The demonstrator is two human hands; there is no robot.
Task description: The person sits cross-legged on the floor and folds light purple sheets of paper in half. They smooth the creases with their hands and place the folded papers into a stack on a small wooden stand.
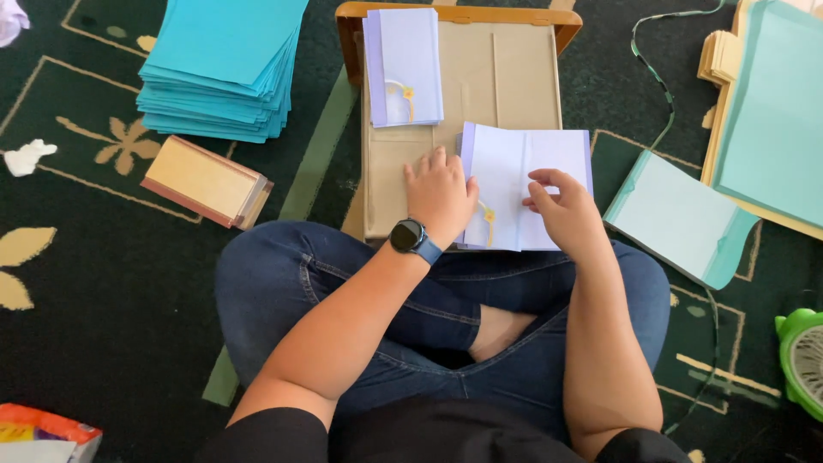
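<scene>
— Where do we find the sheet we're working on?

— The pale lilac folded sheet (527, 184) lies flat on the near right part of the brown cardboard tabletop (480, 77) set over our lap. Its long axis runs left to right, with a small yellow ornament on its near left part. Its near edge sits at the tabletop's near edge, and its right side overhangs the board.

— And our hands?

— The left hand (440, 193) presses down flat, fingers spread, partly on the bare board and partly on the sheet's left edge. The right hand (561, 206) rests on the sheet's middle; its fingers are curled onto the paper, and we cannot tell whether they pinch a fold.

— What else lies on the board?

— A stack of finished lilac pieces (403, 67) at the far left, long axis running near to far. Between it and the sheet the board is bare, as is the far right part.

— And around us?

— On the dark carpet: a pile of turquoise sheets (223, 64) far left, a tan box (206, 182) nearer, a light teal stack (681, 219) just right of the sheet, and a large cream and teal pile (771, 111) at the far right.
</scene>
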